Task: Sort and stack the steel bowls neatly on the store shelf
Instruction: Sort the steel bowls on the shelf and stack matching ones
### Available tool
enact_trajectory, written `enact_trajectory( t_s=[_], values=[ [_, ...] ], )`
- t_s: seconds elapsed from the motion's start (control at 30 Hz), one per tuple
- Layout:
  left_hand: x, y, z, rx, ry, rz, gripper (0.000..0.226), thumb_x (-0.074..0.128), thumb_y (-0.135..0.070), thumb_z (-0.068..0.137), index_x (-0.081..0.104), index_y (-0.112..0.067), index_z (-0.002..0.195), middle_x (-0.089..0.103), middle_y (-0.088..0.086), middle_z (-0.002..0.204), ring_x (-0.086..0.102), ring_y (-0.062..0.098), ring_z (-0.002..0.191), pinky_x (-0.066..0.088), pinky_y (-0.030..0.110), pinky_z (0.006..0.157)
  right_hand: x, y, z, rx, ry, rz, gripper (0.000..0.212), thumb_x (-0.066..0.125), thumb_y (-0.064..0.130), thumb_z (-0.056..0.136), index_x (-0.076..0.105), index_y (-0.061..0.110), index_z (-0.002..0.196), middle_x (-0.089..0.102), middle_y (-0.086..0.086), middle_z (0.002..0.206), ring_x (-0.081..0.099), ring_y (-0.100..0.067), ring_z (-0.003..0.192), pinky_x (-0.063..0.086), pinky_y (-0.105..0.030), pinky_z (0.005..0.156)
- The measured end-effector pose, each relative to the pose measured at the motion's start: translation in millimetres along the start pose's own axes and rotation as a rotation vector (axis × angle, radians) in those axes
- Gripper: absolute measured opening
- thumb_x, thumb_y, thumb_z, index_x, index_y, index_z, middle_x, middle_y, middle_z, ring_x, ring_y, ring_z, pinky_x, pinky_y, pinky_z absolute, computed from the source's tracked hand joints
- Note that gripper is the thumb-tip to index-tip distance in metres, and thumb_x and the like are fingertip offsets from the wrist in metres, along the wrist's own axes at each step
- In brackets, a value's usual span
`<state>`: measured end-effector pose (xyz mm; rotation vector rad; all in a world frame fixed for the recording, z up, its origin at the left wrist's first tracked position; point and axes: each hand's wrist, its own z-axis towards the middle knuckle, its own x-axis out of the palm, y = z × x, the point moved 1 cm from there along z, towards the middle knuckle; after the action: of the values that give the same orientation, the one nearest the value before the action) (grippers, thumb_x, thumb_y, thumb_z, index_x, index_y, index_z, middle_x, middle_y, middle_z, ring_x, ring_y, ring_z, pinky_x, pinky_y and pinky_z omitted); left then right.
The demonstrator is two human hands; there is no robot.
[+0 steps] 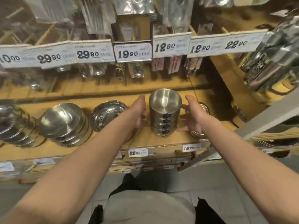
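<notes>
Item: stack of small steel bowls (165, 115), nested, upright, standing on the wooden store shelf (161, 141) just past centre frame; blue labels line up down its front.

Left hand (137, 113): at 9 o'clock of the stack, just beside it, fingers straight and together, holding nothing.

Right hand (193, 117): at 3 o'clock, fingers spread and relaxed, holding nothing; contact with the stack cannot be told.

Neighbours: wide bowl stack (64, 123) and a shiny shallow bowl (108, 114) at 9 o'clock; another small bowl stack (199, 135) at 3 o'clock, partly behind the right hand.

Handling note: likely step is squaring the stack. Press both palms evenly low on the sides; a one-sided push could tip this tall, narrow column.
</notes>
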<state>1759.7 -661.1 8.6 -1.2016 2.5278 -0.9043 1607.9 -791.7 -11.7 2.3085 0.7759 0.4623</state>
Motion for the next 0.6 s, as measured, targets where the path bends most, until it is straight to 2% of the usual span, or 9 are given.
enact_trajectory(
  t_s=[0.07, 0.17, 0.27, 0.37, 0.43, 0.6],
  values=[
    [5, 2, 3, -0.047, 0.036, -0.027, 0.077, 0.035, -0.064, 0.098, 0.036, -0.004, 0.146, 0.039, 0.027, 0.147, 0.046, 0.051, 0.128, 0.058, 0.058, 0.059, -1, 4, 1, 0.033, 0.030, 0.020, 0.078, 0.038, 0.072, 0.092, 0.038, 0.025, 0.154, 0.035, -0.022, 0.156, 0.043, -0.045, 0.136, 0.053, -0.063, 0.091],
    [12, 3, 5, -0.045, 0.101, -0.019, 0.062, 0.041, -0.060, 0.095, 0.051, -0.006, 0.124, 0.053, 0.022, 0.128, 0.054, 0.046, 0.113, 0.055, 0.068, 0.074, 2, 9, 2, 0.038, 0.072, 0.006, 0.077, 0.039, 0.073, 0.091, 0.041, 0.023, 0.151, 0.045, -0.023, 0.145, 0.054, -0.043, 0.119, 0.054, -0.063, 0.090],
    [16, 3, 4, 0.013, 0.103, 0.012, 0.043, 0.044, -0.052, 0.094, 0.057, -0.013, 0.106, 0.056, 0.015, 0.118, 0.055, 0.039, 0.107, 0.054, 0.065, 0.084, 9, 10, 0, 0.001, 0.069, -0.075, 0.070, 0.047, 0.073, 0.085, 0.048, 0.025, 0.137, 0.051, -0.019, 0.133, 0.056, -0.039, 0.109, 0.060, -0.054, 0.079],
    [18, 4, 3, 0.046, 0.087, 0.010, 0.040, 0.044, -0.051, 0.094, 0.058, -0.015, 0.102, 0.056, 0.013, 0.113, 0.054, 0.036, 0.105, 0.052, 0.061, 0.092, 14, 8, -4, -0.029, 0.071, -0.104, 0.051, 0.051, 0.071, 0.085, 0.056, 0.031, 0.115, 0.055, -0.013, 0.115, 0.057, -0.034, 0.099, 0.061, -0.049, 0.072],
    [19, 5, 3, 0.068, 0.081, 0.015, 0.039, 0.045, -0.051, 0.094, 0.059, -0.015, 0.100, 0.056, 0.013, 0.112, 0.054, 0.036, 0.105, 0.051, 0.061, 0.094, 14, 7, -6, -0.050, 0.081, -0.124, 0.042, 0.048, 0.071, 0.086, 0.058, 0.033, 0.102, 0.056, -0.009, 0.108, 0.057, -0.032, 0.097, 0.060, -0.049, 0.076],
    [20, 11, -1, 0.106, 0.076, 0.019, 0.041, 0.044, -0.053, 0.094, 0.060, -0.018, 0.105, 0.057, 0.014, 0.116, 0.055, 0.038, 0.108, 0.054, 0.059, 0.090, 12, 3, -4, -0.084, 0.073, -0.116, 0.041, 0.045, 0.071, 0.089, 0.057, 0.033, 0.100, 0.054, -0.005, 0.103, 0.055, -0.028, 0.094, 0.058, -0.048, 0.078]
  ],
)
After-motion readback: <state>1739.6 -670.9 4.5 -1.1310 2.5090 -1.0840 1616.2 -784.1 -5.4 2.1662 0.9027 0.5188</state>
